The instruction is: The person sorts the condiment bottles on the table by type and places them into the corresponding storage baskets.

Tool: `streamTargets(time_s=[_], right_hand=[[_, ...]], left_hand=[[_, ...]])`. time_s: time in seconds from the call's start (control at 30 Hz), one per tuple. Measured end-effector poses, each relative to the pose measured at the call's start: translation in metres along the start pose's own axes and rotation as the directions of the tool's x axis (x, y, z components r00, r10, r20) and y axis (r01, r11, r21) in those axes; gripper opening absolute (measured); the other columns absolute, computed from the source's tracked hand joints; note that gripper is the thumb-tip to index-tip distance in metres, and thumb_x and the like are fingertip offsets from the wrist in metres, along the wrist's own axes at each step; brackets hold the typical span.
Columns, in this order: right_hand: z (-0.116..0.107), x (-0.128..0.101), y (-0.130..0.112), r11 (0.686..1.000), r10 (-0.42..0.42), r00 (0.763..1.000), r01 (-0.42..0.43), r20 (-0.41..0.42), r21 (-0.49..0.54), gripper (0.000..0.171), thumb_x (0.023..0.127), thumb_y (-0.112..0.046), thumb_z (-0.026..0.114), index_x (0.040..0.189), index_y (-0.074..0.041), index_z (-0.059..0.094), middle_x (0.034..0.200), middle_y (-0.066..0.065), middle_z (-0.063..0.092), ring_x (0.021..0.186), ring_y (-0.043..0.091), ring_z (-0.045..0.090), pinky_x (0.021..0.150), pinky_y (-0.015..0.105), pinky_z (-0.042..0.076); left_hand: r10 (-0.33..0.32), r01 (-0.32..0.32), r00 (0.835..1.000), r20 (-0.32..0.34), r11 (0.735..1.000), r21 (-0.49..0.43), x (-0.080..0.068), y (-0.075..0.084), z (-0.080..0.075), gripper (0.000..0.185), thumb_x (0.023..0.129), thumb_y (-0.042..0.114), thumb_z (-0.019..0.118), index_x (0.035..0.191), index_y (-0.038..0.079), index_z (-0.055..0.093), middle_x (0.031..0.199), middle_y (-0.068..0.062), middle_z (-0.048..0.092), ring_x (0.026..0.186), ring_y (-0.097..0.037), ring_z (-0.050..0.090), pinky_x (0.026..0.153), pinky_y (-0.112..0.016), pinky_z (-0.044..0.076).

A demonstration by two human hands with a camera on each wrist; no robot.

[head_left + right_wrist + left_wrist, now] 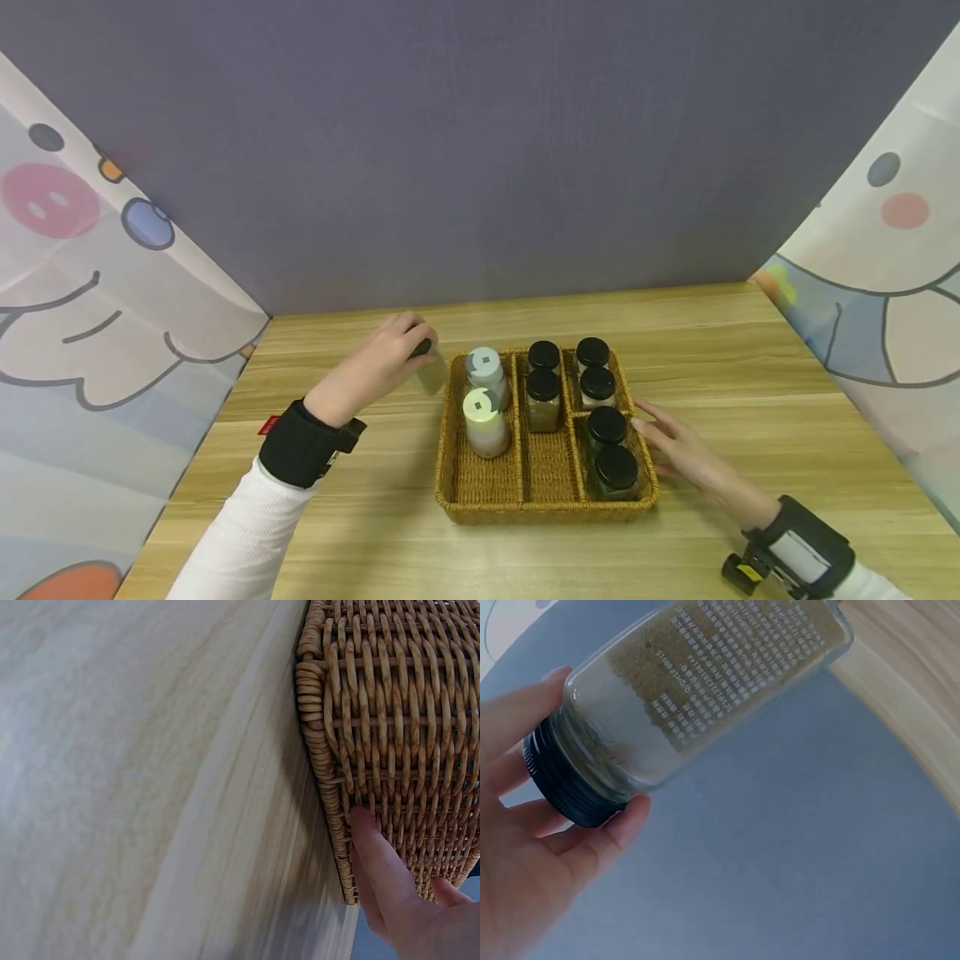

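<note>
My left hand holds a glass spice jar by its black lid, just left of the basket. In the left wrist view the jar shows brown powder and white print, and thumb and fingers grip around the black lid. A divided wicker basket stands on the table. At its right side is my right hand, fingers extended. The right wrist view has those fingertips touching the basket's woven outer wall.
Two white-capped bottles stand in the left compartment. Several black-lidded jars fill parts of the middle and right compartments. Behind the wooden table rises a grey panel, with cartoon-printed sheets on both sides.
</note>
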State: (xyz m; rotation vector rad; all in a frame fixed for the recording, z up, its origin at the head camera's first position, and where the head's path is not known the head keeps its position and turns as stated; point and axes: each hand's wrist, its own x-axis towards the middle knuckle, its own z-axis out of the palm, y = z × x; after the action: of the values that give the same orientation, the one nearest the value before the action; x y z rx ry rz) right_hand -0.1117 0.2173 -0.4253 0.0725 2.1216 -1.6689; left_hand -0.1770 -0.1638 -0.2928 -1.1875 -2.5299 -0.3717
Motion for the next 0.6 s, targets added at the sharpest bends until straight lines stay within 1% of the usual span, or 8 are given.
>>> streamTargets(time_s=[0.1,0.23,0.4,0.5,0.6], right_hand=[[0.0,0.0,0.0,1.0,0.002,1.0,-0.002,-0.005,0.007,0.064,0.092,-0.037,0.043,0.142,-0.01,0.014,0.133,0.03,0.027,0.119,0.043,0.033,0.083,0.045,0.047],[0.0,0.0,0.0,0.999,-0.016,1.0,0.016,0.002,0.027,0.064,0.093,-0.034,0.043,0.142,-0.008,0.012,0.132,0.032,0.028,0.117,0.042,0.037,0.08,0.042,0.049],[0.0,0.0,0.0,0.999,-0.02,1.0,0.02,0.003,0.038,0.064,0.093,-0.033,0.043,0.142,-0.007,0.011,0.131,0.032,0.03,0.113,0.039,0.043,0.078,0.04,0.051],[0.0,0.0,0.0,0.999,-0.017,1.0,0.017,0.003,0.028,0.064,0.093,-0.033,0.043,0.142,-0.007,0.011,0.131,0.033,0.029,0.113,0.039,0.043,0.078,0.04,0.051],[0.0,0.0,0.0,1.0,-0.012,1.0,0.012,-0.004,0.018,0.064,0.093,-0.033,0.043,0.142,-0.008,0.012,0.132,0.033,0.028,0.114,0.04,0.042,0.077,0.04,0.051]], left_hand=[[0.032,-0.032,0.999,-0.008,0.999,0.002,0.006,0.003,0.0,0.019,0.074,0.006,0.069,0.089,0.001,0.058,0.088,-0.009,0.052,0.077,-0.022,0.047,0.066,-0.031,0.043],[0.069,-0.069,0.998,-0.01,0.998,-0.007,0.014,0.009,0.0,0.018,0.075,0.005,0.068,0.089,0.001,0.057,0.088,-0.009,0.052,0.077,-0.021,0.046,0.065,-0.029,0.043],[0.074,-0.074,0.997,0.021,0.997,-0.015,0.025,0.019,-0.003,0.016,0.078,0.006,0.066,0.091,0.002,0.058,0.09,-0.009,0.051,0.078,-0.021,0.044,0.065,-0.028,0.043],[0.076,-0.076,0.996,0.049,0.997,-0.017,0.03,0.025,-0.006,0.017,0.079,0.007,0.065,0.093,0.002,0.058,0.092,-0.009,0.051,0.079,-0.021,0.044,0.064,-0.028,0.042],[0.089,-0.088,0.994,0.061,0.996,-0.018,0.035,0.031,-0.009,0.018,0.079,0.009,0.065,0.094,0.002,0.057,0.092,-0.008,0.05,0.08,-0.02,0.043,0.065,-0.027,0.042]])
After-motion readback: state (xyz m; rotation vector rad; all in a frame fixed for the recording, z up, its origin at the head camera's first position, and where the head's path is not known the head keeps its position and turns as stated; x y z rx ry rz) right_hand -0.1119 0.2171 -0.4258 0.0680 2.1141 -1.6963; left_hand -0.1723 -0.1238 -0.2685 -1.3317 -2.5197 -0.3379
